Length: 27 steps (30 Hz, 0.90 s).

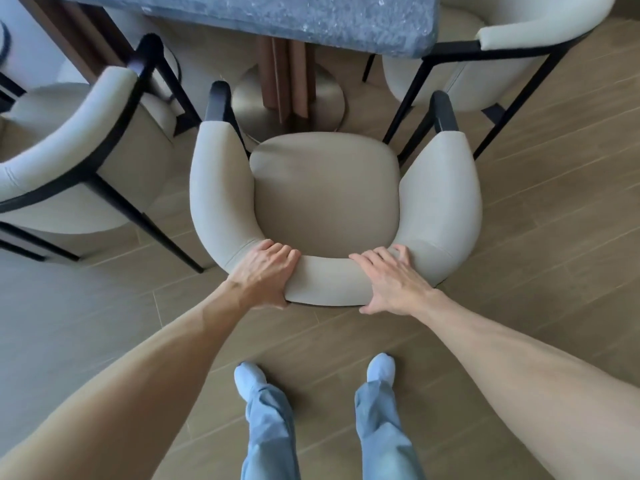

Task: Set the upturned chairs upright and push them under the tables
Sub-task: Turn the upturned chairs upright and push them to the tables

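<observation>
A beige padded armchair (325, 192) with black legs stands upright in front of me, its open side facing the grey stone table (277, 19). Its seat lies just short of the table's edge. My left hand (266, 271) grips the curved backrest on the left, fingers over the top and thumb under the rear. My right hand (391, 278) lies on the backrest on the right, fingers spread over the padding and thumb behind it. Both arms are stretched out.
A matching chair (69, 161) stands upright at the left, angled toward the table. Another chair (502, 39) stands at the right, partly under the tabletop. The table's round metal base (252, 105) with a wooden column lies ahead of the seat. The floor is wood plank.
</observation>
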Available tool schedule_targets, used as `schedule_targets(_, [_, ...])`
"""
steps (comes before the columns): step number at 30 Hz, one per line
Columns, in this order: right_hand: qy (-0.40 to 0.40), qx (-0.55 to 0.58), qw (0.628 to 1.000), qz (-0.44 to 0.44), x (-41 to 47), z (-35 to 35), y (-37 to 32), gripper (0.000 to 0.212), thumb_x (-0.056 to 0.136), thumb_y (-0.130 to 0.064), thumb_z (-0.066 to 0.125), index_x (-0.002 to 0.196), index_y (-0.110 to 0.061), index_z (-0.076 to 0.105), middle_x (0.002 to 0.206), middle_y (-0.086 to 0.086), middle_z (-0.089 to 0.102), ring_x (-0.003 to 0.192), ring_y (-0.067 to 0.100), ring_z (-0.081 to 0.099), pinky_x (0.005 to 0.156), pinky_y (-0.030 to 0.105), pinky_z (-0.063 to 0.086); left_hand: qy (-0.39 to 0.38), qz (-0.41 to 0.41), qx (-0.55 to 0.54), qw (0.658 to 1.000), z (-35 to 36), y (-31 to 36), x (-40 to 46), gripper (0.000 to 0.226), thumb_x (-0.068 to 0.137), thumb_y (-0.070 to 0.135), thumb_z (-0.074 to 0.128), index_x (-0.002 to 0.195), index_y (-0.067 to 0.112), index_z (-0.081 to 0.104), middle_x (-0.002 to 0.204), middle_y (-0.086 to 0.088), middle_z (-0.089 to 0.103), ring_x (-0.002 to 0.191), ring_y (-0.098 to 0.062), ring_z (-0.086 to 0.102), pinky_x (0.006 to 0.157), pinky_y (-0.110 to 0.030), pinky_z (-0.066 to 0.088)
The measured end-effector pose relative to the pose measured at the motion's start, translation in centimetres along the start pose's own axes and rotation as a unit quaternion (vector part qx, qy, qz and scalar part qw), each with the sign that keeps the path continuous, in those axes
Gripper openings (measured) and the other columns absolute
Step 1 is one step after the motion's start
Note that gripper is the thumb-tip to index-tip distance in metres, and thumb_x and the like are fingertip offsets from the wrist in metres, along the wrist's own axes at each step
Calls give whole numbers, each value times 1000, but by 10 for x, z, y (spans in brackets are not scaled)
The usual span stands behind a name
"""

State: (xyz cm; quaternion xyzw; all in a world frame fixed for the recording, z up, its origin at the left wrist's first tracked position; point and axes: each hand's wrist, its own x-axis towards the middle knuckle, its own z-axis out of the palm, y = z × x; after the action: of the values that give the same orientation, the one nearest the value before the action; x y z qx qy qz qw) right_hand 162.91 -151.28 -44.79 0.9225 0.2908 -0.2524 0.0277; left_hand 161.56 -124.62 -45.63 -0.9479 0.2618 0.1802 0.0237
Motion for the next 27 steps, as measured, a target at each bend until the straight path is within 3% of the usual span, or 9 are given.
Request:
schedule_targets(11, [-7, -12, 1000, -20, 34, -12, -28, 98, 72, -59, 75, 149, -21, 27, 137, -4, 45, 131, 17, 37, 111, 52, 21, -10, -6, 2, 1000, -3, -47, -10, 59, 68, 56, 62, 114, 19, 55, 105, 6, 64, 99, -18, 61, 96, -28, 41])
schedule_targets(22, [23, -21, 999, -18, 123, -49, -50, 96, 66, -61, 77, 143, -23, 34, 131, -5, 52, 123, 19, 44, 106, 48, 27, 0, -39, -41, 998, -10, -136, -2, 76, 59, 61, 73, 121, 20, 54, 109, 6, 65, 103, -17, 59, 97, -26, 39])
schedule_targets(27, [30, -31, 999, -5, 136, -57, -57, 95, 65, -64, 74, 142, -25, 34, 128, -5, 52, 119, 20, 44, 100, 45, 32, 3, -13, -87, 996, -9, -159, 3, 87, 54, 59, 78, 129, 23, 52, 117, 8, 61, 111, -16, 54, 107, -25, 31])
